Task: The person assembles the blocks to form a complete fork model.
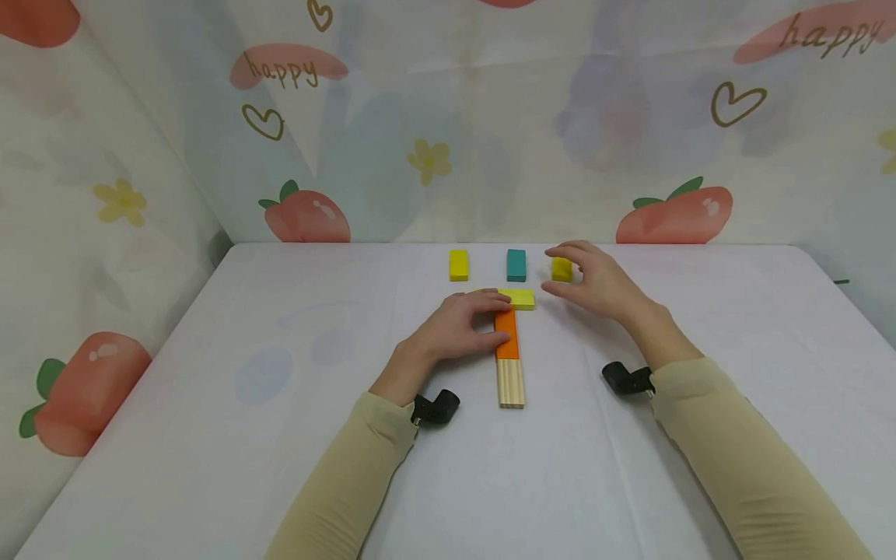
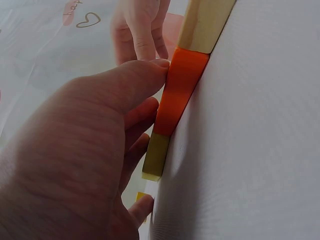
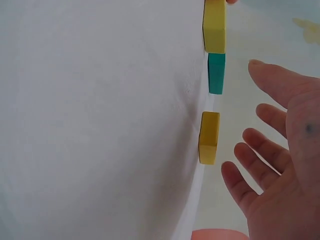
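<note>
Left hand, fingers spread, touches orange block; right hand, fingers wide, should pinch rightmost yellow block squarely.

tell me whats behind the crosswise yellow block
A teal block, a left yellow block and a right yellow block; the right hand hides part of that last one.

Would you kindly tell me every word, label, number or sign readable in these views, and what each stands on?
"happy": left coral-red oval patch on the pale patterned backdrop.
"happy": right coral-red elongated patch, same backdrop.
Left wrist view: tilted brown lettering, too small and blurred to read surely.
No lettering shows on the yellow rectangular blocks, teal rectangular block or orange rectangular block.
</note>
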